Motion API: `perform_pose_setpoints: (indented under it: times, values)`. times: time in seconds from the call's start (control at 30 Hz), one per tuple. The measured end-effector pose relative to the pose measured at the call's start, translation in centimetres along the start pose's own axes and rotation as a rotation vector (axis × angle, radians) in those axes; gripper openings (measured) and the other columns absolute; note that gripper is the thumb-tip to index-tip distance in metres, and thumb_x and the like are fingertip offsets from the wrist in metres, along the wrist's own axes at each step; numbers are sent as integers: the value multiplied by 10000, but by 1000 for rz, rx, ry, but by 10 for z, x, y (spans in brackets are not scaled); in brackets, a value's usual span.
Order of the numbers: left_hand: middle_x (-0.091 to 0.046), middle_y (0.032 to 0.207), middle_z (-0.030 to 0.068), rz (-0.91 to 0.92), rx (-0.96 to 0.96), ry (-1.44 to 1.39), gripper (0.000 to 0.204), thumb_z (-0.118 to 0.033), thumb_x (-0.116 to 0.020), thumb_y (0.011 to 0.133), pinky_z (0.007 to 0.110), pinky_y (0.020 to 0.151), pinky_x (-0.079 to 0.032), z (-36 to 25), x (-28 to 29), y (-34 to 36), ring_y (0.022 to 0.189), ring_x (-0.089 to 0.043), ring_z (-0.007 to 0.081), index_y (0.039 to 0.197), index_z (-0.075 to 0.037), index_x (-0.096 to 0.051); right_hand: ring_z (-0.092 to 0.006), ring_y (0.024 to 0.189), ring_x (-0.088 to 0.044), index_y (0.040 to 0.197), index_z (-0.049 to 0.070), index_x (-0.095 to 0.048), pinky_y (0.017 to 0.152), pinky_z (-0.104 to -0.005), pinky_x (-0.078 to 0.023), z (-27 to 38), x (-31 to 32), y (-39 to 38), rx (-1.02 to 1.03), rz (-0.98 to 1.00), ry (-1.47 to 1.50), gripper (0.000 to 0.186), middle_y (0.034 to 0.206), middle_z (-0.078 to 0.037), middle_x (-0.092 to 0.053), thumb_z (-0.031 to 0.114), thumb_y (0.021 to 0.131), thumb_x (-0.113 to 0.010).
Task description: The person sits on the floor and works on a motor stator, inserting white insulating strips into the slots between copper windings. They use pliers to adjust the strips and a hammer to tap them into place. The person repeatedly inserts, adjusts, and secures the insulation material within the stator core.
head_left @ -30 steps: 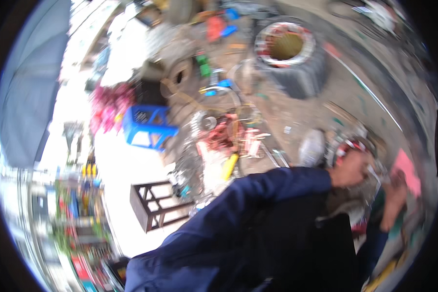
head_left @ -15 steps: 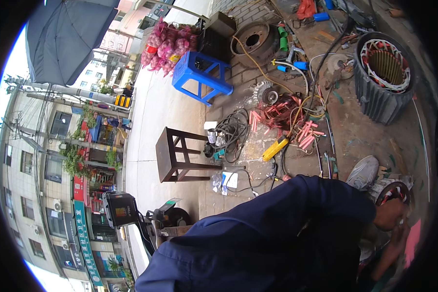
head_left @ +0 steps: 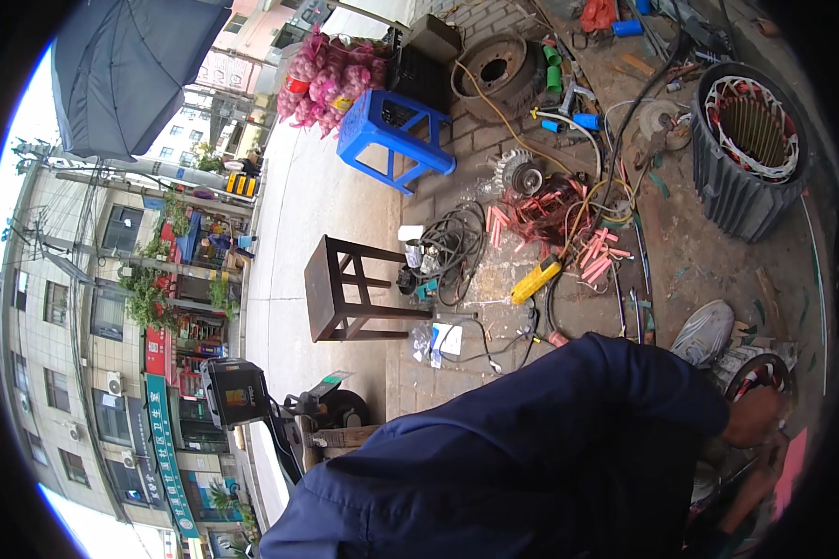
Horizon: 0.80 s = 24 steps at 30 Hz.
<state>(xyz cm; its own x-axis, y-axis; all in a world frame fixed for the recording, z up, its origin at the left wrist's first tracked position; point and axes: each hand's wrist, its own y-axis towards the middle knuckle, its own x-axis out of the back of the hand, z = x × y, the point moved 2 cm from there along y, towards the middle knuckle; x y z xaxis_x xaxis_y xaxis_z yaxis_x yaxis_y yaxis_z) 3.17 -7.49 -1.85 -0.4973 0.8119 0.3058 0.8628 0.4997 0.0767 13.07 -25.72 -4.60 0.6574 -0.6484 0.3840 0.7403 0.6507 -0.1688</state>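
My left hand [head_left: 751, 417], at the end of a navy sleeve [head_left: 606, 391], is curled at the near rim of a small motor stator [head_left: 744, 373] with red and white windings. My right hand [head_left: 765, 465] is just below it, fingers bunched close to the left hand's; what either holds is too small or hidden to make out. A pink sheet [head_left: 795, 458] lies beside my right hand. A grey-white shoe [head_left: 701, 333] is next to the stator.
A large finned stator [head_left: 732, 196] stands upper right. Around it lie cables [head_left: 447, 252], a yellow tool [head_left: 534, 279], copper wire [head_left: 545, 212] and a wheel rim [head_left: 495, 84]. A blue stool [head_left: 391, 140], dark wooden stool [head_left: 331, 289] and bagged produce [head_left: 331, 79] stand along the road.
The blurred, tilted view of a second ago has steadied and shifted slightly since. My hands stay at the small stator, with the left one slightly farther right and down.
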Motion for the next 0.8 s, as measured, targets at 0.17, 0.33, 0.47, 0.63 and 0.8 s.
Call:
perform_pose_setpoints:
  times: [0.17, 0.33, 0.47, 0.63, 0.8]
  values:
    - [-687, 859, 282, -32, 140, 2, 416, -135, -798, 745, 551, 735, -568, 8, -11, -2, 867, -702, 494, 1044, 59, -584, -138, 987, -544, 1158, -22, -645, 900, -282, -446, 18, -9, 0, -8, -21, -19, 215, 1043, -33, -611, 177, 1093, -592]
    - [-662, 905, 273, 56, 135, -14, 561, -90, -774, 742, 539, 786, -533, 7, -9, -8, 927, -667, 480, 1201, 89, -506, -91, 825, -484, 1025, 18, -634, 741, -256, -391, 27, -15, 1, -15, -9, 77, 207, 903, 9, -544, 202, 1098, -570]
    - [-657, 926, 248, 220, -41, 64, 426, -90, -754, 742, 535, 751, -520, -2, 9, -11, 892, -664, 447, 1105, 51, -580, -55, 728, -398, 952, 68, -607, 653, -240, -320, 22, -16, 4, -105, -6, 176, 202, 828, 47, -471, 207, 1093, -569]
    - [-657, 931, 178, 156, -309, 250, 299, -157, -772, 711, 474, 697, -521, -14, 21, -11, 873, -670, 379, 946, -7, -661, -47, 739, -425, 1015, 72, -631, 661, -237, -356, 15, -16, 4, -199, 16, 292, 168, 845, 49, -494, 208, 1091, -566]
    - [-655, 933, 158, 278, -452, 323, 301, -191, -788, 697, 460, 684, -517, -8, 21, -8, 883, -669, 344, 929, -30, -682, -57, 847, -529, 1187, 45, -674, 730, -236, -423, 5, -7, 2, -240, -36, 275, 220, 977, 21, -614, 207, 1093, -557]
